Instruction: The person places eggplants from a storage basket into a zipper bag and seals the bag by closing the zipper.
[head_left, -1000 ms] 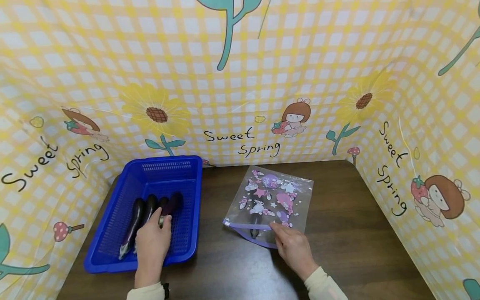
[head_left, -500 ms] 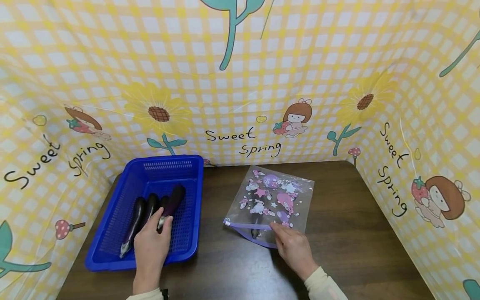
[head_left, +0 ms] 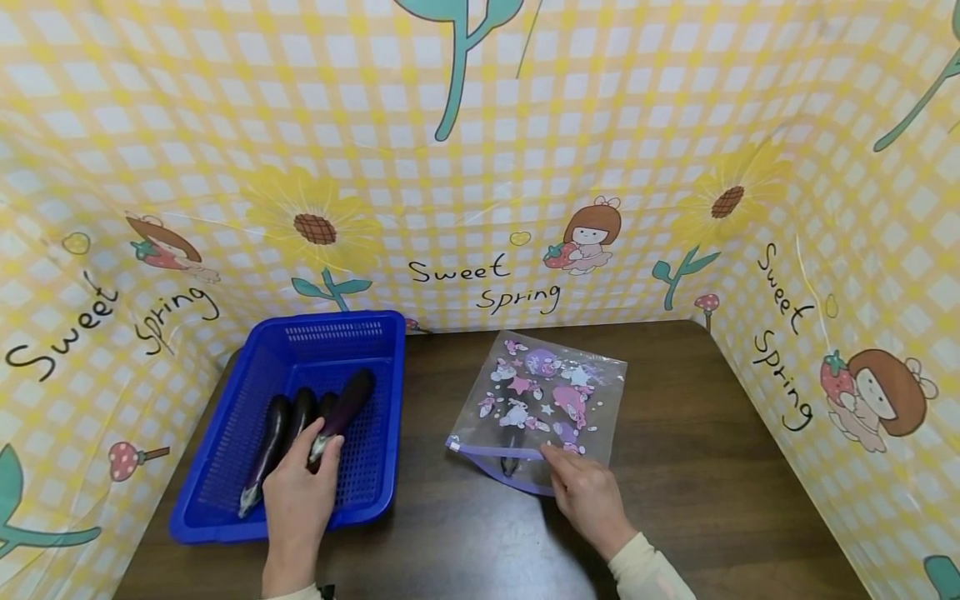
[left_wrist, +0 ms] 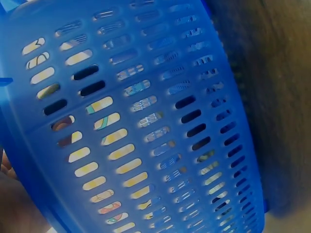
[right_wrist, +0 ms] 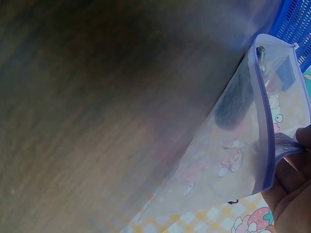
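In the head view my left hand (head_left: 300,496) reaches over the near side of a blue plastic basket (head_left: 397,408). Its thumb and fingers pinch the stem end of a dark purple eggplant (head_left: 351,404), whose thick end points away from me. Several other eggplants (head_left: 272,437) lie to the left of it in the basket. On the right, my right hand (head_left: 592,504) pinches the purple rim of a clear printed zip bag (head_left: 483,408), keeping its mouth parted. One eggplant (right_wrist: 235,102) lies inside the bag, stem end towards the opening.
A dark wooden table (head_left: 690,467) carries the basket at left and the bag at centre. A yellow checked cloth (head_left: 465,192) walls in its back and sides. The basket's slotted wall (left_wrist: 112,145) fills most of the left wrist view.
The eggplant in my left hand has shifted slightly, its thick end moving up and right in the head view. My left hand has drawn back a little. The right hand and bag stay put.
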{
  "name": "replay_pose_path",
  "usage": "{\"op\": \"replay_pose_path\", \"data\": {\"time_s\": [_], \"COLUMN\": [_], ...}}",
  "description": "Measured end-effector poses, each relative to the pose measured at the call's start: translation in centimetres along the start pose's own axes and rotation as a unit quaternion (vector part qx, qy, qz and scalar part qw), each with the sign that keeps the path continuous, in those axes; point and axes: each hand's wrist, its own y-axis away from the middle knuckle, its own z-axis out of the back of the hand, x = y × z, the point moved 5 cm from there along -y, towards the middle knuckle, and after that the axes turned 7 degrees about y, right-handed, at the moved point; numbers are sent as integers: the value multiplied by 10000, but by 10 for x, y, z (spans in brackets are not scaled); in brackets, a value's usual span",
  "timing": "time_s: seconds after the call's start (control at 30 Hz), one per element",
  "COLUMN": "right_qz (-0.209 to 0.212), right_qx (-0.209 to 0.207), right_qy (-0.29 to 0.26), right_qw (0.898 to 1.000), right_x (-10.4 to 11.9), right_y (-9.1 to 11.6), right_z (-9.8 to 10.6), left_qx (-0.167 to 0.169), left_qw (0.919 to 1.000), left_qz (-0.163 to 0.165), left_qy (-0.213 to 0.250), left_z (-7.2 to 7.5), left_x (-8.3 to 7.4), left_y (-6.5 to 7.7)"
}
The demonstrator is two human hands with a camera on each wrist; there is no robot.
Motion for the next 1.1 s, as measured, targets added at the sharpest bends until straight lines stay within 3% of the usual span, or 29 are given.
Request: {"op": "replay_pose_path", "data": {"time_s": [0.27,0.8,1.1], "right_qz": [14,-16,-7], "right_qx": [16,55,0], "right_qy": [-39,6,8], "right_qw": [10000,10000,10000], "right_x": [1,1,2], "right_y": [-1,-2,-2], "right_z": [1,1,1], "left_qx": [-382,-27,141], "left_qw": [9965,9820,9780], "left_qz": [-695,-1613,-1686], "left_qy": [280,987,1220], "left_z": [4,-8,-19], "left_x": [-15,-43,-52], "left_y": [6,31,49]}}
